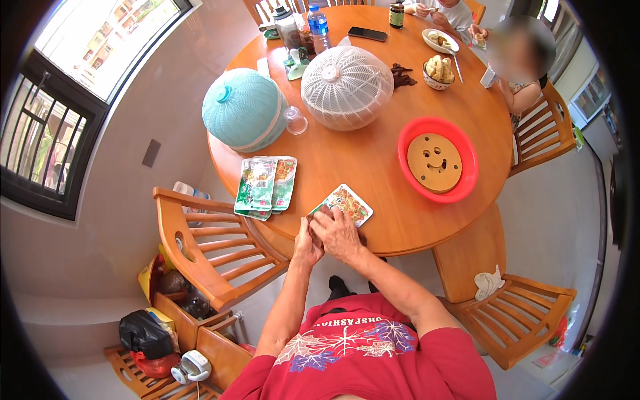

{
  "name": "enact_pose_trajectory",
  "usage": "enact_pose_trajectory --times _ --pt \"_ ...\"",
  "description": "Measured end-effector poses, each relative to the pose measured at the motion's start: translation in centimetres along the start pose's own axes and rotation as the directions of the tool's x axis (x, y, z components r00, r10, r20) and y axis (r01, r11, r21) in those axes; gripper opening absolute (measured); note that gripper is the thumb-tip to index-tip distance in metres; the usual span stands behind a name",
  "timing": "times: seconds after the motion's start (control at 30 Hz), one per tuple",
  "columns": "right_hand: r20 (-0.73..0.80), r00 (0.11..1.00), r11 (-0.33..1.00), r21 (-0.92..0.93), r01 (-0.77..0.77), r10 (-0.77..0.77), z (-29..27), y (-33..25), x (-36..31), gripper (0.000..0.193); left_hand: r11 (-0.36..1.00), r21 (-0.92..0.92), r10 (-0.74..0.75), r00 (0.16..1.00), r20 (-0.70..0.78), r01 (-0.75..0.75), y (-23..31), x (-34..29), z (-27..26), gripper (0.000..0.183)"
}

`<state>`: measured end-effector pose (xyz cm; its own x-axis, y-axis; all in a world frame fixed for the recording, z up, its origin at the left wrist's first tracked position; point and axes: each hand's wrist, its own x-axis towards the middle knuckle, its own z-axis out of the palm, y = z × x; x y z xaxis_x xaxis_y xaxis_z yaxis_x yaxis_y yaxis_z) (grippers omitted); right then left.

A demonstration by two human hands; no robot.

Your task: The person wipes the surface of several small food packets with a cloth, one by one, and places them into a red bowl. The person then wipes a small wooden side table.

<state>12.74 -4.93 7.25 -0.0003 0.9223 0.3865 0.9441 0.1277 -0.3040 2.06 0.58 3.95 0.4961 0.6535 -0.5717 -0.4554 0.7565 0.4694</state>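
Both hands come together at the near edge of a round wooden surface [373, 160], where a flat, printed food packet [353, 205] sits between a stack of similar packets [257, 181] and a red basin [471, 163]. The left grip [309, 245] and right grip [338, 235] pinch the packet's near-left end, fingers bunched and overlapping, the exact contact partly hidden. Whether the packet touches the wood cannot be told. Inside the basin lies a round tan disc [432, 177] pierced with holes. Beyond the stack stand a pale blue mesh cover [241, 113] and a white mesh cover [350, 90], a clear cup [295, 121] between them. At the far right, another person [522, 93] sits near a bowl of pale food [438, 81].
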Motion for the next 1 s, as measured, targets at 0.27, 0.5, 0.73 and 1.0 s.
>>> enact_pose_trajectory --times 0.27,0.5,0.73,1.0 --pt "-0.048 0.904 0.894 -0.133 -0.428 0.425 -1.4 6.4 3.0 0.027 0.994 -0.063 -0.092 0.995 -0.030 0.090 -0.1 0.5 -0.1 0.058" --pt "-0.227 0.903 0.925 -0.024 -0.380 0.365 -2.6 4.3 2.0 0.025 0.993 -0.081 -0.086 0.996 0.006 0.086 0.1 0.3 0.1 0.060" --pt "-0.121 0.992 0.997 -0.051 -0.051 0.044 0.5 -0.7 -1.3 0.033 0.995 -0.077 -0.048 0.991 0.129 0.058 -0.6 1.0 -1.8 0.063" --pt "-0.220 0.848 0.844 -0.142 -0.517 0.482 -0.8 8.1 -0.1 0.030 0.990 -0.120 -0.062 0.995 0.080 0.071 -0.3 -0.1 0.5 0.065"
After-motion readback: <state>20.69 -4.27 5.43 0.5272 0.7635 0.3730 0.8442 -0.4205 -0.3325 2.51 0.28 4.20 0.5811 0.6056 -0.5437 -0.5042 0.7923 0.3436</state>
